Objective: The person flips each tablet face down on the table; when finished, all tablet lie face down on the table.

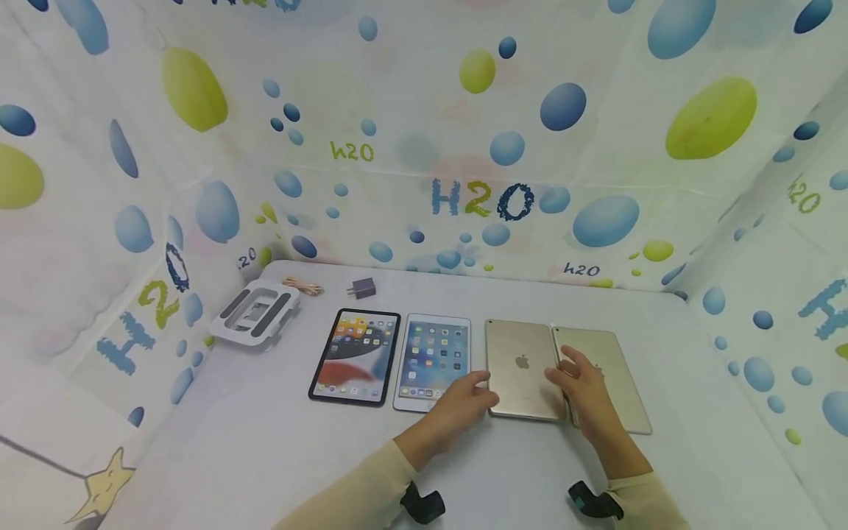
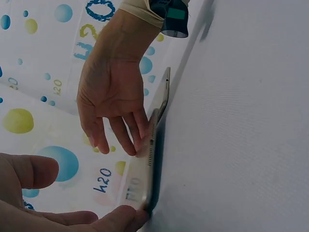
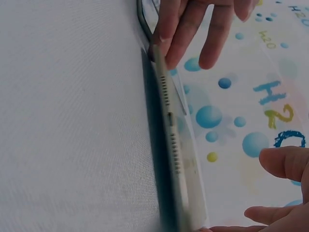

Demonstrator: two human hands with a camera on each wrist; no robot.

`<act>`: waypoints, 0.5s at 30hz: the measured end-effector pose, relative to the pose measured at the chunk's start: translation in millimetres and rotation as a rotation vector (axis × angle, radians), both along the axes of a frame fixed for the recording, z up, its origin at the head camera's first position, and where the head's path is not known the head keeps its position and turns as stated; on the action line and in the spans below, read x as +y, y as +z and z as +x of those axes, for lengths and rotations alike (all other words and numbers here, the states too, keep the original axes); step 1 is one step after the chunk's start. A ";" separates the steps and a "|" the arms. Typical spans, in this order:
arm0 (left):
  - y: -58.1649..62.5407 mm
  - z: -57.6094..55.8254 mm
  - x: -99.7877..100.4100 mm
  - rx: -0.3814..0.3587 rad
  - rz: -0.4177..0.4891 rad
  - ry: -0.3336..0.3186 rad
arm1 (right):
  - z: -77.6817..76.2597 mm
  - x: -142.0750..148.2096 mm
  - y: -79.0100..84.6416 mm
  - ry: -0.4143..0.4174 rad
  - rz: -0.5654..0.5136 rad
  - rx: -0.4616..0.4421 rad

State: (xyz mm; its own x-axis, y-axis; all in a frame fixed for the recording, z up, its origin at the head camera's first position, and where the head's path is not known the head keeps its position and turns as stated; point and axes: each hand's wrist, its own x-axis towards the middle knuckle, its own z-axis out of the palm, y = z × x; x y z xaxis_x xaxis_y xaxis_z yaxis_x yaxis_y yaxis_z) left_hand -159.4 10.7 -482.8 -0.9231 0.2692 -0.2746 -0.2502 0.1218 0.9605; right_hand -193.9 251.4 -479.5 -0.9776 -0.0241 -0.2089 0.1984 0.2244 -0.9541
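Two gold tablets lie back up, side by side; the nearer-to-centre gold tablet (image 1: 522,386) shows an apple logo. My left hand (image 1: 458,407) has its fingertips at that tablet's left edge. On its right edge rest the fingertips of my right hand (image 1: 588,390), which partly covers the right gold tablet (image 1: 626,390). The right wrist view shows the centre tablet's thin edge (image 3: 169,118) with speaker holes, a dark shadow beside it. A white tablet (image 1: 433,353) with a lit screen is just left of my left hand, and a black-rimmed tablet (image 1: 358,353) is farther left.
A white plastic case (image 1: 255,313) with grey strips stands at the back left. Beside it are a coiled cable (image 1: 302,285) and a dark plug adapter (image 1: 362,288). Patterned cloth walls (image 1: 411,162) enclose the white table (image 1: 252,442) at the back and sides.
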 end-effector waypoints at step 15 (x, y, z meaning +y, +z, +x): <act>20.2 -4.7 -81.7 0.039 0.015 0.088 | -4.8 -17.2 6.9 0.026 -0.059 0.104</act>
State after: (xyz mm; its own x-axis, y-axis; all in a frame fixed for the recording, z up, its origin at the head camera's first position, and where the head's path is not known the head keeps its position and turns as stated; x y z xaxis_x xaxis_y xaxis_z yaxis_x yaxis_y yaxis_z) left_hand -164.1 -71.0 -462.5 -0.9534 0.1901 -0.2342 -0.2214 0.0866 0.9713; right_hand -198.6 234.2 -472.6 -0.9928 -0.0586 -0.1042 0.0929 0.1712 -0.9808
